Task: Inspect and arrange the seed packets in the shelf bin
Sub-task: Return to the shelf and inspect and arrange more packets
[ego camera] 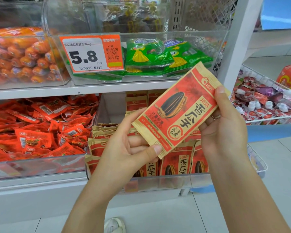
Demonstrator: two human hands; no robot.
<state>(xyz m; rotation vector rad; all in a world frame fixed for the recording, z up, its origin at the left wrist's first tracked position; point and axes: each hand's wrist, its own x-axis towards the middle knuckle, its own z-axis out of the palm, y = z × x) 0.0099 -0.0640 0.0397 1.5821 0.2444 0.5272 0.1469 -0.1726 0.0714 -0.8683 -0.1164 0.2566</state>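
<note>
Seed packet (178, 111), red and tan with a striped sunflower seed printed on the face, held tilted above the lower clear shelf bin (166, 182), lower end toward the left, upper end toward the right. Pinched at its lower corner by the left hand (124, 148), thumb on the front face, fingers curled behind. Gripped along its upper right edge by the right hand (225, 130), thumb tip on the front near the top corner, fingers wrapped behind; ring on one finger.

Matching packets (176, 163) standing upright in rows inside the bin below, more stacked flat toward the back beside a bare gap at the rear left.

White shelving unit, two tiers. Upper tier: clear bin of green snack packets (158, 54) behind an orange price tag (91, 54) reading 5.8; bin of orange sausage packs (22, 54) to the left. Lower tier, left: bin of small red wrapped snacks (37, 125). To the right: white wire basket (275, 118) holding red and purple sweets. Pale tiled floor (284, 174) below; toe of a white shoe (114, 224) at the bottom edge.
</note>
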